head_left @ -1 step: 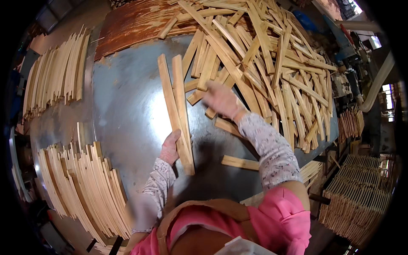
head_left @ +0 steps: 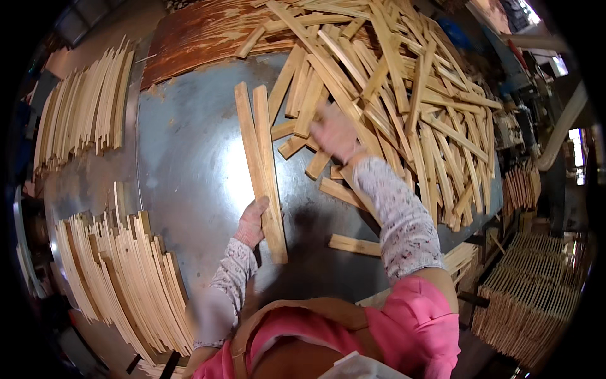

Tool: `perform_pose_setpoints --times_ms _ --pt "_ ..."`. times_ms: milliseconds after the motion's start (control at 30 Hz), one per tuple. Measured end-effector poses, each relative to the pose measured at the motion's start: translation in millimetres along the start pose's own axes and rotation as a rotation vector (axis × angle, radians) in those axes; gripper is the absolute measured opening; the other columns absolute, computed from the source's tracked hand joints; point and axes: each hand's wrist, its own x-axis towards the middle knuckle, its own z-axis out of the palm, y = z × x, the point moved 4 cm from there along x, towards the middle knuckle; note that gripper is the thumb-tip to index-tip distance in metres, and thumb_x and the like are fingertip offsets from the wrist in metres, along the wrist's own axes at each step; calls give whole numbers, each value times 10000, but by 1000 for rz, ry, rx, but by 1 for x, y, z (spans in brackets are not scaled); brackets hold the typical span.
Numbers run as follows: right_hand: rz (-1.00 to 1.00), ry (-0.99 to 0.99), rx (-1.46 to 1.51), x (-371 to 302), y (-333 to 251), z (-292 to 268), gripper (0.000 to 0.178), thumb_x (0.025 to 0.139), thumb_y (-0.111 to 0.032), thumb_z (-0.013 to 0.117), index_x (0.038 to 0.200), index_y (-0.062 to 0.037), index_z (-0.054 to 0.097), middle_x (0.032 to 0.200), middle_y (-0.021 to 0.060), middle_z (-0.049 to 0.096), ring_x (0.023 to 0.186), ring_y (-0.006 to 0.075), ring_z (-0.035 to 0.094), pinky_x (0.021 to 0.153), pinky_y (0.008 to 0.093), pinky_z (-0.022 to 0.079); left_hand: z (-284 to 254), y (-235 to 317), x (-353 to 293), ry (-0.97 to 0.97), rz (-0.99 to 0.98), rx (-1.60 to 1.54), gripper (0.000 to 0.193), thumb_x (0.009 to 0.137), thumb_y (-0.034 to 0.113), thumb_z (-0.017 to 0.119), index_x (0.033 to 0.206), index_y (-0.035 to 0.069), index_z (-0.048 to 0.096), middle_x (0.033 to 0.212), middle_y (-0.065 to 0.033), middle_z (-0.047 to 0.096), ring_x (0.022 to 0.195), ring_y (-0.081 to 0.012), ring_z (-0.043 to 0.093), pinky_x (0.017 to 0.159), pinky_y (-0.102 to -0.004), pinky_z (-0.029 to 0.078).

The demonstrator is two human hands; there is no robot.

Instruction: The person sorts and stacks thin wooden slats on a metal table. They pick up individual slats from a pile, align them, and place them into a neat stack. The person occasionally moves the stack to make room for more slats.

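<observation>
In my left hand (head_left: 253, 222) are two flat wooden strips (head_left: 251, 139), gripped near their lower ends. They point away from me over the metal tabletop (head_left: 183, 145), lying nearly side by side with a narrow gap at the far ends. My right hand (head_left: 336, 132) is over the near left edge of a big jumbled pile of wooden strips (head_left: 390, 60). Motion smears its fingers, so whether they grip a strip does not show. A loose short strip (head_left: 355, 245) lies on the tabletop below my right forearm.
On the left stand two rows of strips lined up side by side, a far stack (head_left: 85, 110) and a near stack (head_left: 126, 278). A worn reddish-brown board (head_left: 202, 38) covers the table's far side. Beyond the right edge sits a tall layered stack of wood (head_left: 530, 297).
My right hand has shifted slightly right and away from me along the pile's edge, and strips beneath it have moved. The strips in my left hand have moved only a little.
</observation>
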Motion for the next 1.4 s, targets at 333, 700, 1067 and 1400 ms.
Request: perform_pose_setpoints --times_ms 333,700,1067,1400 --pt "330 120 -459 108 81 -2 604 873 -458 758 1370 -129 665 1277 252 738 1237 424 703 1016 525 577 -41 0 -159 706 128 738 583 942 259 772 1394 -53 575 1129 -158 708 992 -339 702 911 -461 582" --pt "19 -163 -240 -185 -21 -24 673 853 -343 798 1443 -64 631 1209 195 687 1109 413 687 988 482 563 -223 -66 -400 1246 232 2023 963 923 422 786 1693 127 290 1724 -251 318 1612 -448 266 1326 -593 198" --pt "-53 456 -602 -474 -5 -176 634 759 -363 828 1331 -136 675 1174 148 680 1132 412 632 1048 529 516 37 -81 -240 -250 178 1877 693 935 588 711 1442 123 627 1121 -195 783 1048 -386 758 923 -459 581" --pt "868 1143 1054 -650 196 -117 191 1064 -166 596 1151 2 623 1204 194 694 1163 301 661 921 421 559 357 -366 -156 -919 613 1847 726 977 408 709 1550 20 487 1403 -297 631 1224 -476 651 1045 -521 527"
